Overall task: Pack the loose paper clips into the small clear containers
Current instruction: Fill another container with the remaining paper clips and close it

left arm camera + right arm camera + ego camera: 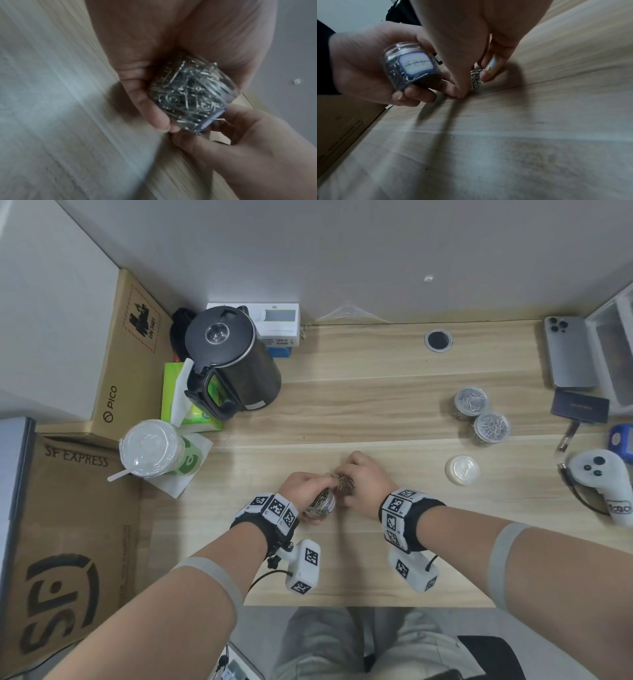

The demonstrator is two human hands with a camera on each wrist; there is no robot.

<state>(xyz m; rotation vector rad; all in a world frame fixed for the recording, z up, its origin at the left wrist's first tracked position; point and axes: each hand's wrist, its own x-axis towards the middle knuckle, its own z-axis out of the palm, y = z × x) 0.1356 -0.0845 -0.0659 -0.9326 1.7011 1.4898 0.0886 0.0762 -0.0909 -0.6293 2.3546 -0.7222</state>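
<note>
Clear plastic, packed with silver clips: small container (322,501) gripped in the left hand (301,486), fingers (150,108) curled round its wall, tilted on its side with the mouth turned toward the right hand (364,475). Blue-bordered white label (415,63) on the base, facing the near side in the right wrist view. Held low over the wooden desk (342,412), near its front edge, roughly at the middle. Right hand bent down just right of the container, thumb and fingertips (489,75) pinching a small bunch of loose paper clips (476,78) against the desk surface; a tangle of the same clips (344,484) between the two hands in the head view. Farther right and well apart: two more clear containers (471,402) full of clips, touching each other, and a round white lid (462,470) lying flat nearer the front. Far left: black kettle (233,361), green tissue pack (178,395), lidded cup (154,448) on a napkin, cardboard boxes (126,361). Far right: grey phone (568,354), white controller (603,484)
</note>
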